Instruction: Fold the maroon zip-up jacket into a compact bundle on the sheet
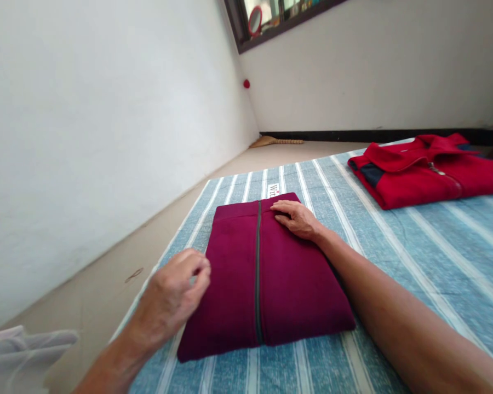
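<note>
A folded maroon jacket [230, 273] lies flat on blue-and-white striped bedding, its dark zipper [258, 273] running lengthwise down the middle. My right hand [298, 219] rests palm down on the jacket's far right part, fingers stretched toward the zipper. Beside the jacket's left edge is my left hand [175, 293], fingers curled in and thumb close to the index finger. A small gap shows inside that curl, with no cloth visible in it. Whether this hand touches the jacket's edge is hard to see.
A folded red jacket [419, 175] with dark shoulder panels lies on the striped bedding [435, 262] at right. A brush or broom [275, 141] lies on the floor by the far wall. White walls stand left and ahead; pale fabric [20, 355] shows at lower left.
</note>
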The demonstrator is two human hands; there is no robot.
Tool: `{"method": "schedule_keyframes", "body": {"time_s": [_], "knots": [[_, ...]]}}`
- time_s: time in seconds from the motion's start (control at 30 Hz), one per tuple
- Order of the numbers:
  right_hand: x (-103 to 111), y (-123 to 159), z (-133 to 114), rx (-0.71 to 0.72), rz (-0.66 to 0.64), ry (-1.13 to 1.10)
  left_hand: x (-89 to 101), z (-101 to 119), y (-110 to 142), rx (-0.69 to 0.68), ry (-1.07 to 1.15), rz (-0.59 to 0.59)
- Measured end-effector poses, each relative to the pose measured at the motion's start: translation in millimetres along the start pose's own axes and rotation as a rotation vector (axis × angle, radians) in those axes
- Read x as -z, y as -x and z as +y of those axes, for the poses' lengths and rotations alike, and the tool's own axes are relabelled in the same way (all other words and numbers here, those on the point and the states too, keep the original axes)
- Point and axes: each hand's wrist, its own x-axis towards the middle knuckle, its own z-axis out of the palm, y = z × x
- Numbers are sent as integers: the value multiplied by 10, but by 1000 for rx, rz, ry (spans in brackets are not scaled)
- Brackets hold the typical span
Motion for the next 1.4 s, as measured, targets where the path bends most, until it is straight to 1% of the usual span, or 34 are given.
{"method": "schedule_keyframes", "body": {"time_s": [0.03, 0.1, 0.13, 0.17, 0.2, 0.23, 0.27, 0.3, 0.33, 0.37, 0.4, 0.43, 0.47, 0.53, 0.57, 0.6, 0.67, 0.77, 0.83, 0.9, 1.0, 1.07, 1.17, 1.3, 1.4], "knots": [[3, -1, -6, 3, -1, -3, 61, -243, 99, 109, -100, 33], [10, -1, -19, 13, -4, -12, 149, -743, 331, 302, -293, -21], [13, -1, -26, 17, -6, -16, 174, -963, 453, 363, -365, -52], [15, 0, -31, 19, -6, -18, 186, -1138, 569, 409, -406, -65], [16, 1, -34, 22, -6, -20, 186, -1253, 673, 436, -410, -77], [17, 2, -35, 23, -5, -21, 175, -1297, 757, 432, -372, -91], [18, 3, -33, 24, -5, -21, 153, -1266, 818, 418, -332, -83], [19, 3, -31, 24, -6, -21, 125, -1161, 853, 388, -284, -62], [21, 4, -27, 25, -8, -21, 90, -993, 862, 347, -240, -18], [22, 4, -24, 25, -10, -20, 53, -773, 847, 293, -203, 50], [24, 4, -20, 25, -14, -19, 13, -518, 811, 206, -148, 123], [26, 3, -18, 24, -15, -18, -27, -246, 756, 91, -75, 174], [28, 3, -16, 22, -17, -16, -69, 26, 686, -8, -5, 185], [28, 1, -13, 19, -18, -13, -156, 519, 523, -164, 127, 188], [26, 1, -11, 17, -17, -11, -201, 722, 439, -225, 198, 178], [23, 1, -8, 14, -14, -10, -245, 889, 357, -267, 253, 149], [16, 3, 0, 8, -8, -8, -329, 1120, 214, -317, 281, 40], [6, 3, 14, -4, -1, -5, -434, 1266, 78, -311, 195, -100], [3, 2, 20, -11, -1, -3, -484, 1297, 44, -303, 117, -151], [4, 0, 20, -16, 0, -1, -516, 1320, 43, -311, 62, -165], [5, 0, 11, -20, -1, -2, -545, 1370, 60, -355, -8, -115], [3, 4, 0, -19, 0, -5, -565, 1403, 65, -410, -56, -72], [-6, 15, -13, -15, 4, -11, -601, 1416, 62, -463, -100, -52], [-22, 32, -18, -15, -2, -15, -609, 1348, 68, -437, -32, -65], [-34, 44, -15, -20, -7, -16, -519, 1176, 92, -345, 35, 14]]}}
